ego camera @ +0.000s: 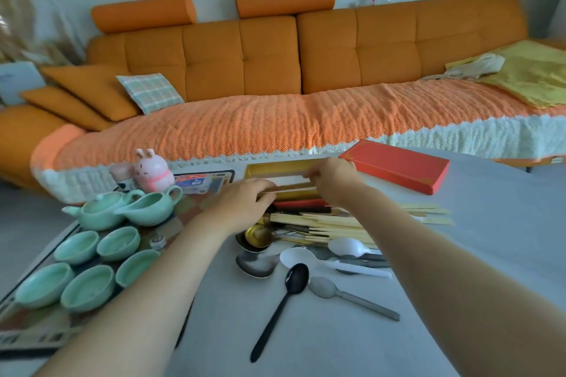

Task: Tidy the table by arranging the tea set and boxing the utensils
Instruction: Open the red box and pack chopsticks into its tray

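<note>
Holding a few brown chopsticks (288,188) betw. both hands: my left hand (245,202) is curled round their near end, my right hand (332,176) pinches the far end w/ fingertips, and the sticks lie level right over the open gold-lined box (266,169) at the back of the worktop (459,269). Whether they touch the box floor, can't tell. The box's red lid (398,166) lies just to the right of it, flat, apart from the box. Nearer me, under my forearms, is the utensil heap: pale bamboo chopsticks (352,220) fanned out, a small gold ladle (258,236), a steel spoon (255,265), two white plastic spoons (309,259), a black spoon (286,294) and a grey spoon (340,292), all loose on the worktop. To the left, on a patterned tray (33,326), sit five celadon cups (87,288) in two rows, w/ the teapot (99,211) and pitcher (151,206) touching behind them. A pink rabbit figurine (153,170) stands beyond. Orange sofa (269,58) across the back.
</note>
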Tool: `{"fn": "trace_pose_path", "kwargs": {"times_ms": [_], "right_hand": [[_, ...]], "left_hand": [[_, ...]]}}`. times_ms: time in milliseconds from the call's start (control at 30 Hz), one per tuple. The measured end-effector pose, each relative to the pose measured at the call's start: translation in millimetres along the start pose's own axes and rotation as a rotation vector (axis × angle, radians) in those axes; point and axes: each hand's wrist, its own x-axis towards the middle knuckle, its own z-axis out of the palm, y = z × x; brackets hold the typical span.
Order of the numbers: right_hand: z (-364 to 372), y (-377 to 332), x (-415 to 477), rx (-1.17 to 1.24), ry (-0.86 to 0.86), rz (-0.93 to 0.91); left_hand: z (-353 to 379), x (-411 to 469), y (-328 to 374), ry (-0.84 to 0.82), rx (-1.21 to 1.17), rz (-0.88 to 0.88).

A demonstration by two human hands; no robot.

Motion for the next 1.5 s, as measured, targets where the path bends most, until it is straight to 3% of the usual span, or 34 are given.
{"fn": "trace_pose_path", "kwargs": {"times_ms": [133, 267, 400, 500, 700, 900, 1233, 1500], "right_hand": [[-9.8, -1.7, -10.5, 0.000, -0.137, -0.073], [-19.3, -0.3, -19.9, 0.006, -0.236, -0.062], [-33.4, 7.7, -32.2, 0.119, -0.029, -0.016], [-43.0, 12.0, -54.4, 0.125, 0.129, -0.007], [-45.3, 14.1, -100.6, -0.049, -0.132, 0.029], [-34.8, 16.5, -113.3, -0.237, -0.171, -0.002], [-26.7, 8.5, -99.0, -0.182, -0.052, -0.110], [-28.7, 7.6, -90.4, 0.039, 0.087, -0.197]], "left_hand": [[2.3, 1.6, 7.3, -0.104, 0.013, -0.045], [3.6, 3.7, 16.5, -0.010, 0.034, -0.034], [1.2, 6.6, 31.9, 0.133, 0.100, 0.008], [2.0, 2.1, 47.0, 0.227, -0.105, 0.100], [11.2, -19.5, 69.5, 0.184, -0.138, 0.269], [16.4, -37.6, 71.7, 0.064, -0.092, 0.281], [19.5, -50.9, 61.3, 0.160, -0.100, 0.277], [2.2, -30.8, 48.9, 0.373, -0.155, 0.173]]}}
